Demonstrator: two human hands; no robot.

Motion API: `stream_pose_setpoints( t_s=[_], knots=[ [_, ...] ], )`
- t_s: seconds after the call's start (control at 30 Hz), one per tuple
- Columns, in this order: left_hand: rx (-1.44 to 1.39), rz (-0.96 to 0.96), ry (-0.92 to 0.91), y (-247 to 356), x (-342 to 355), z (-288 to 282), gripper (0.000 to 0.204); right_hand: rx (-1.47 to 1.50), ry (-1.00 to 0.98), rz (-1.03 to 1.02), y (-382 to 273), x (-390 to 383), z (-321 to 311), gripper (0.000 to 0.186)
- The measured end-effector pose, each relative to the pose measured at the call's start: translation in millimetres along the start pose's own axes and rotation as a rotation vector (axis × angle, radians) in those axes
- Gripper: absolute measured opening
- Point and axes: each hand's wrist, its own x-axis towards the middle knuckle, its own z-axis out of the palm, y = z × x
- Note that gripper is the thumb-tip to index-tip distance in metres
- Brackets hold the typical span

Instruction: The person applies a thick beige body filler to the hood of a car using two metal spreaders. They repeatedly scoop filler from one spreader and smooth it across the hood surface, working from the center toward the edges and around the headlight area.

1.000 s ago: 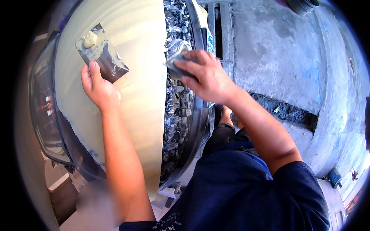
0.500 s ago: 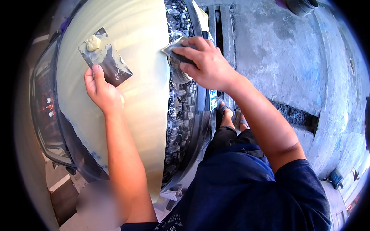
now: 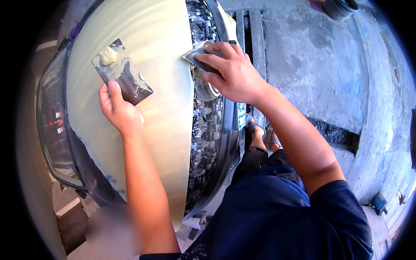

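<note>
While the left hand grips a dark mixing board smeared with pale filler against the sanded car panel, the right hand closes on a metal spreader at the panel's edge, so spreading seems underway, needing steady, flat pressure next

Headlight sat at the car's left corner, dark and glossy. Concrete floor ran along the right, grey with blue stains. Dark slot cut across it. Round dark container stood at the top edge. Small blue object lay low right. Sandalled feet showed beside the bumper.
</note>
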Motion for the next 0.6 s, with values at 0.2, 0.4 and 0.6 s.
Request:
stream_pose_setpoints(
  t_s=[0.2,0.4,0.6],
  knots=[
    [-0.012,0.010,-0.007,-1,-1,0,0.025,-0.034,-0.046,0.029,-6,-4,7,0.042],
    [-0.022,0.005,-0.012,-1,-1,0,0.025,-0.033,-0.003,0.016,-1,4,-5,0.041],
    [-0.025,0.009,-0.004,0,-2,2,0.025,-0.073,-0.053,0.033,4,-2,4,0.041]
  ],
)
